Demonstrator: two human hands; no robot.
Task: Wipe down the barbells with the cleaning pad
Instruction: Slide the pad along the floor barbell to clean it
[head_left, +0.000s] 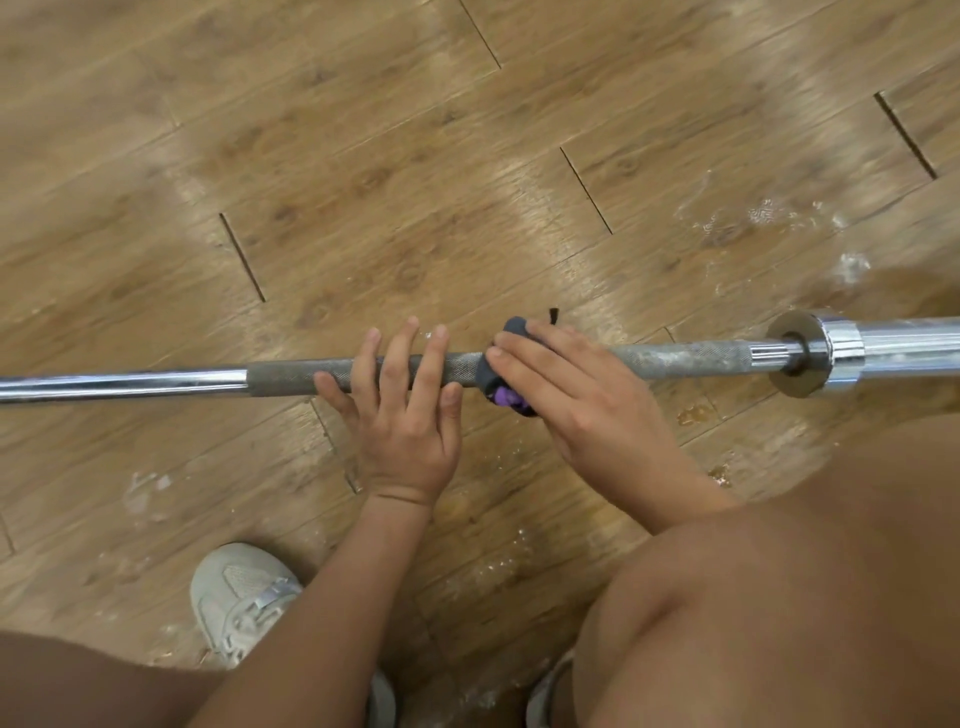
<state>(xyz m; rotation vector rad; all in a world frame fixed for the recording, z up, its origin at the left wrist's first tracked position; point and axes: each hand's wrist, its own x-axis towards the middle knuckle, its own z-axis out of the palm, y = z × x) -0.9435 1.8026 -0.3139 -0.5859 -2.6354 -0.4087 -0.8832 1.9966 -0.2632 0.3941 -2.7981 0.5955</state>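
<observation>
So we were mid-wipe on the bar (156, 382), which lay flat across the wood floor (363, 156). Our right hand (576, 400) had the pad (506, 399) pressed onto the knurl, fingers laid fairly flat over it, thumb hidden. Our left hand (405, 410) rested on the bar just beside the pad, fingers straight and spread, not gripping. The knurl left of the pad looked dark and clean-ish. The stretch toward the collar (795, 353) looked whitish and crusty, so we figured that bit was left, plus the sleeve (909, 345) and any other bars out of view.
</observation>
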